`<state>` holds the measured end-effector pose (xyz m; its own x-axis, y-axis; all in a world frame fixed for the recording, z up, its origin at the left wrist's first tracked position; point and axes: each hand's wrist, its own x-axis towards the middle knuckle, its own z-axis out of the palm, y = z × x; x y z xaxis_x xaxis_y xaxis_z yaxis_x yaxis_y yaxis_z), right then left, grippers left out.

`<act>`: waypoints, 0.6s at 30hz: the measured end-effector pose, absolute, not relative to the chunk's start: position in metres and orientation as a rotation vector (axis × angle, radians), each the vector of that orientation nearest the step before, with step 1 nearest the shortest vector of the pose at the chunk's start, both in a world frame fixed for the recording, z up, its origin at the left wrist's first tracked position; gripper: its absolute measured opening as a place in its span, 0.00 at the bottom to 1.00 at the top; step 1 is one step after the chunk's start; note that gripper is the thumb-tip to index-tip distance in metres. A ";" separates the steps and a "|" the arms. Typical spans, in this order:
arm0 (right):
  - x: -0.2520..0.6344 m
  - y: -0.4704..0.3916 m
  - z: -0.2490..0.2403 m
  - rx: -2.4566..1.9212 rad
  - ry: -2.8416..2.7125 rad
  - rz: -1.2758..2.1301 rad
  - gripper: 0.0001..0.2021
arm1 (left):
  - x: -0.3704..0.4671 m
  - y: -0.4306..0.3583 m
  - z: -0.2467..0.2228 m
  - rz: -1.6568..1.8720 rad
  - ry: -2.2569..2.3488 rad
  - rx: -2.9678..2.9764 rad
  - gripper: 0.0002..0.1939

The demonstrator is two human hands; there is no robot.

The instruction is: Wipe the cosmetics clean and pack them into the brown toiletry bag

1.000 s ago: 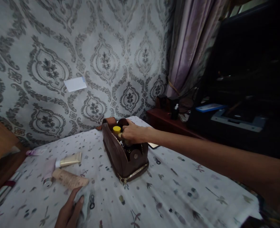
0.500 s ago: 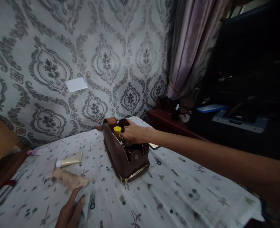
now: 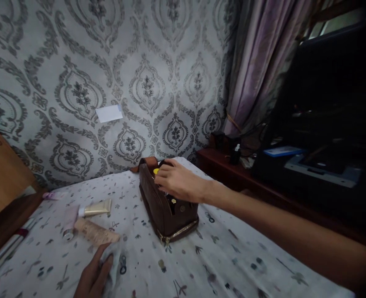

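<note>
An open brown zipped bag (image 3: 161, 207) stands on the patterned white sheet (image 3: 152, 269). My right hand (image 3: 178, 180) is over its opening, fingers curled down inside beside a yellow cap (image 3: 156, 171); what the fingertips touch is hidden. At the lower left, my left hand (image 3: 96, 269) pinches a crumpled whitish cloth or wipe (image 3: 110, 258). Just beyond it lie a peach tube (image 3: 96, 232), a cream tube with a white cap (image 3: 96, 207) and a pale pink tube (image 3: 70, 221).
A pink and white tube (image 3: 53, 195) lies at the far left, near a wooden board (image 3: 6, 178). A patterned wall (image 3: 145, 124) rises behind. At right are a reddish ledge (image 3: 212, 159) with a dark dropper bottle (image 3: 235, 154) and a large dark screen (image 3: 326, 91).
My right hand has shifted over the bag's opening and now covers more of the yellow cap. My left hand still pinches the whitish cloth. The whole view has shifted slightly.
</note>
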<state>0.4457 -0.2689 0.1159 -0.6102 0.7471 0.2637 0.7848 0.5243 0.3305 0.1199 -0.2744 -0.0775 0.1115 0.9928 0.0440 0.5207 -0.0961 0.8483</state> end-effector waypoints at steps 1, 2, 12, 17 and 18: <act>0.436 -0.276 0.112 -1.232 -2.645 -0.646 0.09 | 0.120 -0.274 -0.077 0.864 1.491 1.706 0.33; 0.425 -0.284 0.106 -1.107 -2.644 -0.626 0.09 | 0.120 -0.273 -0.076 0.852 1.473 1.715 0.33; 0.326 -0.322 0.036 -0.514 -2.605 -0.221 0.04 | 0.116 -0.266 -0.070 0.957 1.260 1.710 0.28; 0.300 -0.312 0.015 -0.541 -2.546 0.009 0.05 | 0.119 -0.267 -0.066 0.955 1.162 1.700 0.22; 0.297 -0.309 0.009 -0.527 -2.520 0.059 0.06 | 0.120 -0.268 -0.063 0.949 1.128 1.700 0.21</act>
